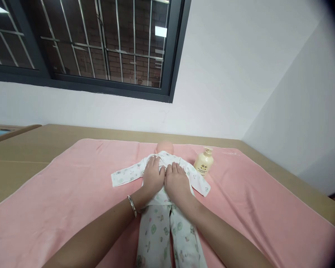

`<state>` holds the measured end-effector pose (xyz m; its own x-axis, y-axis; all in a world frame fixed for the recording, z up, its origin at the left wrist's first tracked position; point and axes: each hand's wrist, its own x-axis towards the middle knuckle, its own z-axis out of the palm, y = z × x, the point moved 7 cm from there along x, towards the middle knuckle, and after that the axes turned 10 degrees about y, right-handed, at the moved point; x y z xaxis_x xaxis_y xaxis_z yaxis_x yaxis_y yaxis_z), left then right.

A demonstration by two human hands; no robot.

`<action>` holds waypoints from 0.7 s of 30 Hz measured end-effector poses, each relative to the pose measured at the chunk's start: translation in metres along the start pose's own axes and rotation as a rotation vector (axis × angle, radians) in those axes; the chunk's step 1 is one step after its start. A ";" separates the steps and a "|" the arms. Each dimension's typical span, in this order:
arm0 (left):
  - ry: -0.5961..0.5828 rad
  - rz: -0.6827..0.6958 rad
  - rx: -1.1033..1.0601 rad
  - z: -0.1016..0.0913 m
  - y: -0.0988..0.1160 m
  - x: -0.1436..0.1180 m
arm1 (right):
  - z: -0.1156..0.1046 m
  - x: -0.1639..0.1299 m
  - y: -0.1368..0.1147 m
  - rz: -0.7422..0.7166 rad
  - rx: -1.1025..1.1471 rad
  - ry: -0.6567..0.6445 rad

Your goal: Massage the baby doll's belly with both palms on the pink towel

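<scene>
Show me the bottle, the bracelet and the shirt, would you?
Bottle (203, 163): head view, on the body, below the pump.
Bracelet (132, 206): head view, mid-band.
Shirt (161, 197): head view, on the lower part, above the hem.

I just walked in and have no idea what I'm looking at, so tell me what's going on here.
A person's left hand and right hand lie side by side on the upper body of a doll in a white printed top and trousers. The doll lies on a pink cloth, its head pointing away from the person and its sleeves spread outward. A pale yellow pump bottle is beside the sleeve on the person's right.
</scene>
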<state>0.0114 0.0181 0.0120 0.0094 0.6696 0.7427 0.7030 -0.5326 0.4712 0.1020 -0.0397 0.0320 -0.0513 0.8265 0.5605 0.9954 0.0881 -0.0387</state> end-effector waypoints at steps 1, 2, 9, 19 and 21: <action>-0.014 0.011 0.017 0.002 0.000 0.000 | -0.001 -0.001 -0.001 -0.004 -0.010 -0.018; -0.028 0.021 0.031 0.004 0.000 0.000 | -0.001 -0.001 -0.002 -0.009 -0.008 -0.033; -0.009 0.095 0.026 0.000 0.008 0.002 | 0.014 0.019 0.022 0.032 0.243 -0.075; 0.070 0.151 0.019 -0.011 0.017 -0.001 | 0.029 0.027 0.038 0.057 0.353 -0.025; 0.022 0.100 0.025 -0.006 0.012 0.001 | 0.025 0.025 0.035 0.067 0.333 -0.014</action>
<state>0.0156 0.0092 0.0210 0.0654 0.6021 0.7957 0.7166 -0.5833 0.3825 0.1335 -0.0017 0.0242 0.0098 0.8442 0.5360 0.9156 0.2079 -0.3443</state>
